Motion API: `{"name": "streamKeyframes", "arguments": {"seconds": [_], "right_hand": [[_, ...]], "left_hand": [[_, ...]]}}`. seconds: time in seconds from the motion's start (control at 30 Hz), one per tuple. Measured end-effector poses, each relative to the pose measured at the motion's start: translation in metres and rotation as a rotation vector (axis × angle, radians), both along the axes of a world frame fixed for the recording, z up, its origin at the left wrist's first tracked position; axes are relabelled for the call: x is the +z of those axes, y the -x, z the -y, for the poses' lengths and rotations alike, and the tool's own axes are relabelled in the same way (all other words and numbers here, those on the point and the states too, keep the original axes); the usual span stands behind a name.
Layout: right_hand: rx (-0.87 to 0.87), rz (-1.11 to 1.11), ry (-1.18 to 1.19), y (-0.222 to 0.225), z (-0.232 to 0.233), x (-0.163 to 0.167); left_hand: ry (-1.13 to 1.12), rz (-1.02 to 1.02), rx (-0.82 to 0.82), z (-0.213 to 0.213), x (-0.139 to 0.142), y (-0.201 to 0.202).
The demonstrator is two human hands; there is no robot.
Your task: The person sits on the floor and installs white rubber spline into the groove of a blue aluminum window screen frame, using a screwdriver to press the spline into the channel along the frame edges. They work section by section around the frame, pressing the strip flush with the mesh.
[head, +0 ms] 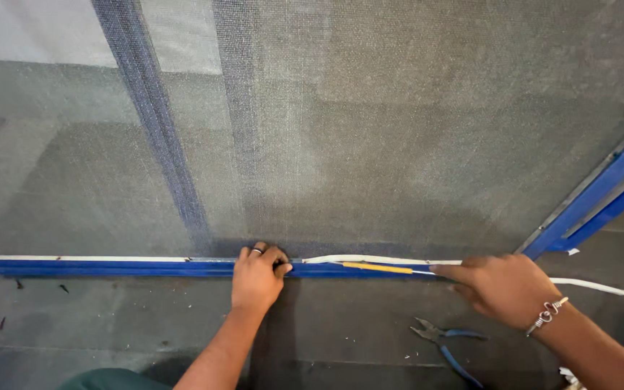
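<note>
A grey mesh screen (pixel 370 144) lies stretched in a blue frame (pixel 110 268) on the floor. My left hand (pixel 257 276), with a ring on one finger, presses down on the frame's near rail where the mesh meets it. My right hand (pixel 503 287), with a bracelet at the wrist, rests on the same rail further right, fingers pointing left at a thin yellow-handled tool (pixel 377 267). A white spline strip (pixel 370 258) runs along the rail between my hands and trails out to the right past my right hand.
Blue-handled pliers (pixel 445 339) lie on the dark floor below my right hand. The frame's right rail (pixel 601 195) runs diagonally up at the right. A darker fold of mesh (pixel 157 123) crosses the screen. Small scraps dot the floor at left.
</note>
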State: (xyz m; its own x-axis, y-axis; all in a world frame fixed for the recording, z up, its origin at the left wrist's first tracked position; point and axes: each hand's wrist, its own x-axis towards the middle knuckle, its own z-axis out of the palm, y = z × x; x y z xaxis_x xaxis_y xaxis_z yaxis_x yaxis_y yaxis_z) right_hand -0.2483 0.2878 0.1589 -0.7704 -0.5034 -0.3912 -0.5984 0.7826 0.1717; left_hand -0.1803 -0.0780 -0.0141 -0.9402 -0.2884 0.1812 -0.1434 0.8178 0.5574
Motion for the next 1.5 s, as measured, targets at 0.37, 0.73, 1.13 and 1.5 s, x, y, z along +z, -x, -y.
{"name": "streamKeyframes", "arguments": {"seconds": [0.37, 0.73, 1.13, 1.5], "right_hand": [[-0.033, 0.005, 0.241, 0.015, -0.02, -0.047], [0.089, -0.228, 0.446, 0.012, -0.072, -0.211], [-0.022, 0.013, 0.222, 0.016, -0.055, -0.182], [0.018, 0.017, 0.277, 0.046, -0.044, -0.144]], "left_hand": [[-0.077, -0.029, -0.046, 0.014, -0.021, 0.004], [-0.101, 0.002, -0.049, 0.013, -0.035, 0.021], [-0.089, -0.061, -0.07, 0.018, -0.031, 0.015], [-0.094, -0.008, -0.051, 0.016, -0.027, 0.021]]}}
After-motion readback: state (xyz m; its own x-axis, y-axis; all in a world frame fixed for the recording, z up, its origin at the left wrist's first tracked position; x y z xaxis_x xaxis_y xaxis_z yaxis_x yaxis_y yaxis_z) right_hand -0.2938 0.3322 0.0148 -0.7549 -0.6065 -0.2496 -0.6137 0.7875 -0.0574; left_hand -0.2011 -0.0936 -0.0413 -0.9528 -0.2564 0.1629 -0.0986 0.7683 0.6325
